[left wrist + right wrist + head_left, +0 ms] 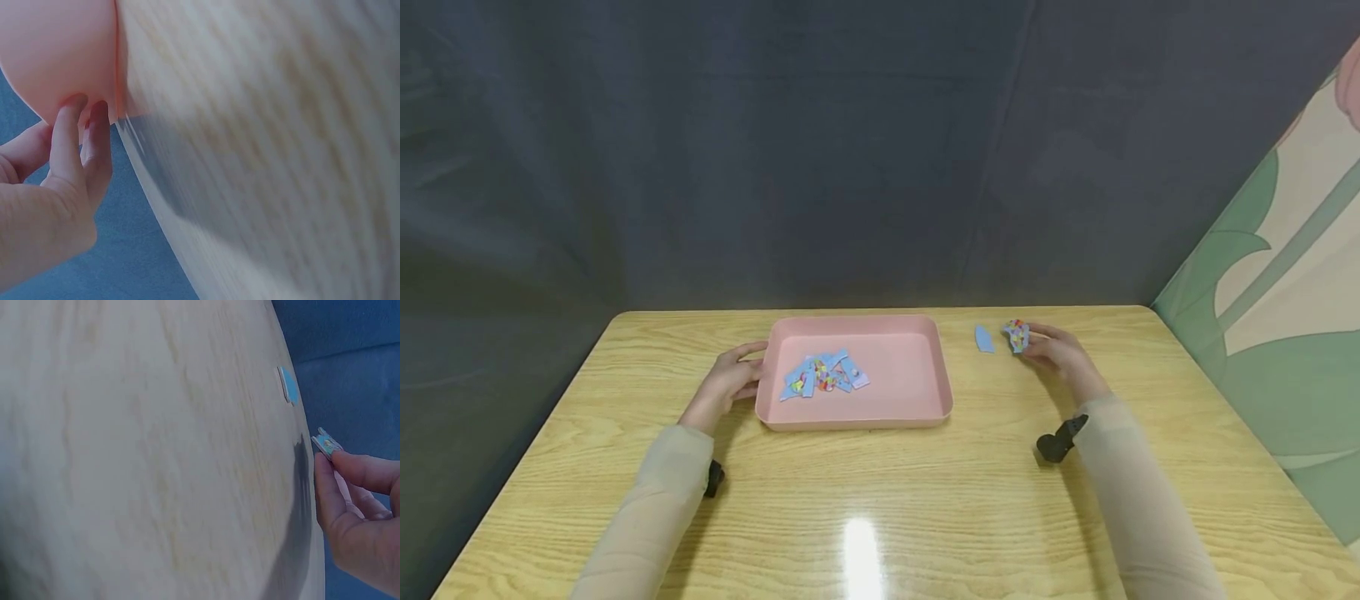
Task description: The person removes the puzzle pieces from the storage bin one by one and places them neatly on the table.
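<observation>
Patterned jigsaw piece point(1017, 335), blue with a multicoloured print, is located at the fingertips of the right hand point(1058, 352), beyond the right end of the pink tray point(906, 379). The right hand grasps it in a pinch between thumb and finger; the right wrist view confirms this, and the piece appears raised off the counter point(955, 492).

Governing relation: a plain blue piece point(984, 339) lies flat on the counter between the tray and the held piece, touching neither. It sits just to the left of the right hand's fingertips, its long axis running roughly away from the person. The right hand is clearly the nearer; the whole length of the tray separates the left hand point(732, 379) from it.

The left hand grasps no piece. Its fingers are loosely bent, with tips against the tray's outer left wall. Whether they bear any weight cannot be told.

The tray's long axis runs left to right. Overlapping pieces point(823, 375) lie in its left half, nearer the left hand.
</observation>
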Demonstrator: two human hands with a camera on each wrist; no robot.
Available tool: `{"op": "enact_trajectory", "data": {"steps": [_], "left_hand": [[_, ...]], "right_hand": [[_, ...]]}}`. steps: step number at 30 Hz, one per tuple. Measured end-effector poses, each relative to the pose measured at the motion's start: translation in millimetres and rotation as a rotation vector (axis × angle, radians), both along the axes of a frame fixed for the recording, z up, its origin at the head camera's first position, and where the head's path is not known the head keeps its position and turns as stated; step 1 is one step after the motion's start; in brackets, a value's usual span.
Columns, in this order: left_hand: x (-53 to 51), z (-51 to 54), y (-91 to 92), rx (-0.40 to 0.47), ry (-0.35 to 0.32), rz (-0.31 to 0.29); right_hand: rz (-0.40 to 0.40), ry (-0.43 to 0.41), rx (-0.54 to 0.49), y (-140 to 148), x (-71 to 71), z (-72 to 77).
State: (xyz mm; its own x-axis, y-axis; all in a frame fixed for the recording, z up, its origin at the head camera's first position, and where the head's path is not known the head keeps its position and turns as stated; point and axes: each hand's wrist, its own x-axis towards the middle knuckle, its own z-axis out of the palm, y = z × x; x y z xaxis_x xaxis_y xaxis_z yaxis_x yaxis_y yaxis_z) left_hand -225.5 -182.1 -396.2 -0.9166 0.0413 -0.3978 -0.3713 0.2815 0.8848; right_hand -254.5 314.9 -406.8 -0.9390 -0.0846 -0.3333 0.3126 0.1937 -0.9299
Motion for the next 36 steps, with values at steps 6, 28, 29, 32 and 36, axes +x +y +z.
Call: {"op": "enact_trajectory", "data": {"steps": [6,28,29,32,36], "left_hand": [[-0.4,0.4,2.4,0.007,-0.002,-0.011],[-1.4,-1.0,2.6,0.002,0.002,-0.005],[-1.4,-1.1,2.5,0.001,0.004,-0.008],[-1.0,-1.1,2.6,-0.002,0.008,-0.015],[-1.0,0.2,3.3,-0.001,0.007,-0.011]], "right_hand": [[-0.051,-0.046,-0.068,4.6,-0.9,-2.5],[-0.049,-0.034,-0.019,2.3,-1.2,-5.1],[-0.055,-0.034,-0.027,2.1,-1.0,-4.9],[-0.058,-0.03,-0.039,2.8,-0.1,-4.1],[-0.037,-0.012,-0.034,3.5,0.7,-1.8]]}}
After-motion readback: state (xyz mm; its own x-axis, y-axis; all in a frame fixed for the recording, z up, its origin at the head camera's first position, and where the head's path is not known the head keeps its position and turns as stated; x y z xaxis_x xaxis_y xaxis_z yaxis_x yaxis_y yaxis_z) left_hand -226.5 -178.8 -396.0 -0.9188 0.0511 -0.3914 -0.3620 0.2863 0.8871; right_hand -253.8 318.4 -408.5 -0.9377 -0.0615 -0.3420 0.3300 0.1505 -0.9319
